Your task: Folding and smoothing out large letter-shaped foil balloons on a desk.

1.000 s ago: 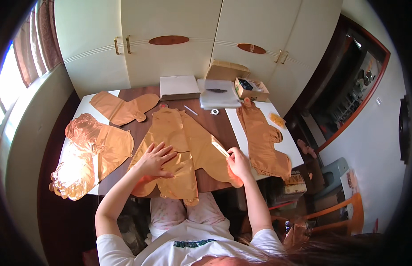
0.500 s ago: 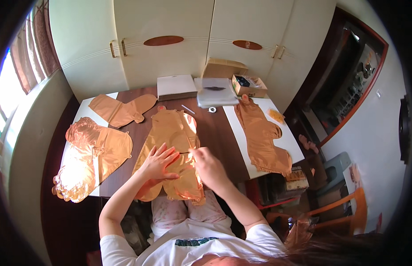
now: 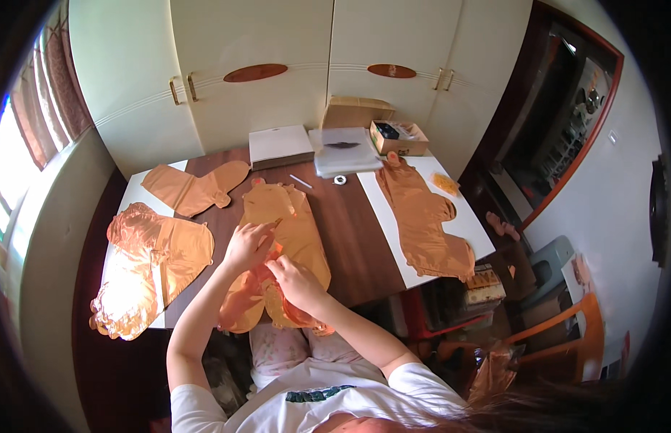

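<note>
I wear a white T-shirt with short sleeves. It has dark green marks across the front. My arms are bare from the sleeves down. My left hand (image 3: 250, 244) and my right hand (image 3: 295, 280) have no gloves, and I cannot see any rings or a watch. My trousers are light pink with a small pattern. Some dark hair shows near the bottom right.
</note>
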The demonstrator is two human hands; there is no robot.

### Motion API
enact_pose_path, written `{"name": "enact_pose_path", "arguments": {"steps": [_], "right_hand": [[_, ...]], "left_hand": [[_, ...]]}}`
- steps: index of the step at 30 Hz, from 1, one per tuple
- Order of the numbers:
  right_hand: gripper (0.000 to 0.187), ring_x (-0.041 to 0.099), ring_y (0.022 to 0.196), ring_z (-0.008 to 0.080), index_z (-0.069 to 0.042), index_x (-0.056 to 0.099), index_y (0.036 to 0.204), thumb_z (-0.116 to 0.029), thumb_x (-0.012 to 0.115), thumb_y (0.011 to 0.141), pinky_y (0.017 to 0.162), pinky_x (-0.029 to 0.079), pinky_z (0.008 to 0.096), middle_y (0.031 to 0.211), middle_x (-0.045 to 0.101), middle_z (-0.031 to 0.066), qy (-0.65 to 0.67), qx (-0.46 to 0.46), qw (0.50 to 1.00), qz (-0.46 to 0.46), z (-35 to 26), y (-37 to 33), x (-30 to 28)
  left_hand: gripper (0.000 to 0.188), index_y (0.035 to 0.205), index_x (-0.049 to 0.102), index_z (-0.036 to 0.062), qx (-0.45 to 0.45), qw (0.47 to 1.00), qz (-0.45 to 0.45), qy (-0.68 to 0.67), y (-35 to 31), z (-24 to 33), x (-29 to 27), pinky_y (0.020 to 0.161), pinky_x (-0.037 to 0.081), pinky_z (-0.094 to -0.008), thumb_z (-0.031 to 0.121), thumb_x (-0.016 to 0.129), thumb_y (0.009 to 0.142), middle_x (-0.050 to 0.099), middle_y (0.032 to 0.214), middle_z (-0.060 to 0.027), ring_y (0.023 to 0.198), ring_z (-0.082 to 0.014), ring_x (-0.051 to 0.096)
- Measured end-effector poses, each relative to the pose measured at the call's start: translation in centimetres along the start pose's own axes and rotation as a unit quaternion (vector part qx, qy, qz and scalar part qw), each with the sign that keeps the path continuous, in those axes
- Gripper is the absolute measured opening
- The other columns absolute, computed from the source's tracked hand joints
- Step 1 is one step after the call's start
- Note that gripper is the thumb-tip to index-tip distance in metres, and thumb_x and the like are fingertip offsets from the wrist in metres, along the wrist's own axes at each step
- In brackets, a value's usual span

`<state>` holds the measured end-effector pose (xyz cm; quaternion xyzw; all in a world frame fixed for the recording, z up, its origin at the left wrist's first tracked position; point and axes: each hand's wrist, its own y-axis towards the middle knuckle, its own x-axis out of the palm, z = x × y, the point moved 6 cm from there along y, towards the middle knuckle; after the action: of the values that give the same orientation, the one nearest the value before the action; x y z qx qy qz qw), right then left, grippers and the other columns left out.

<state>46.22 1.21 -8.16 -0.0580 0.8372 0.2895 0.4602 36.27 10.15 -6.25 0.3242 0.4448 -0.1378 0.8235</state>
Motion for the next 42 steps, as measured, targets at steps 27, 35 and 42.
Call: {"name": "enact_pose_path", "arguments": {"steps": [27, 35, 42], "right_hand": [[0.04, 0.053, 0.114, 0.0197, -0.012, 0.066, 0.107, 0.004, 0.047, 0.075, 0.094, 0.039, 0.0352, 0.115, 0.062, 0.0011, -0.041, -0.094, 0.992, -0.073, 9.6, -4.3, -5.0], [0.045, 0.049, 0.12, 0.0199, -0.013, 0.064, 0.11, 0.007, 0.046, 0.074, 0.095, 0.037, 0.0353, 0.119, 0.06, -0.0003, -0.028, -0.092, 0.993, -0.065, 9.6, -5.3, -5.2], [0.042, 0.047, 0.12, 0.0183, -0.015, 0.062, 0.115, 0.001, 0.045, 0.08, 0.096, 0.036, 0.0356, 0.123, 0.058, -0.0008, -0.063, -0.106, 0.988, -0.097, 9.7, -5.5, -4.4]], "left_hand": [[0.042, 0.114, 0.057, 0.0151, -0.075, 0.987, -0.112, -0.092, 1.8, -1.5, 6.1, 0.074, 0.048, -0.0403, 0.017, 0.064, 0.072, 0.065, 0.079, -0.0125, 0.08, -0.0312, 0.062], [0.044, 0.115, 0.056, 0.0115, -0.087, 0.977, -0.134, -0.139, 1.6, -1.5, 5.9, 0.068, 0.049, -0.0382, 0.018, 0.066, 0.073, 0.063, 0.076, -0.0154, 0.075, -0.0312, 0.063], [0.043, 0.114, 0.057, 0.0086, -0.079, 0.973, -0.141, -0.162, 1.5, -1.7, 6.1, 0.065, 0.048, -0.0349, 0.014, 0.067, 0.072, 0.062, 0.072, -0.0131, 0.069, -0.0269, 0.062]]}}
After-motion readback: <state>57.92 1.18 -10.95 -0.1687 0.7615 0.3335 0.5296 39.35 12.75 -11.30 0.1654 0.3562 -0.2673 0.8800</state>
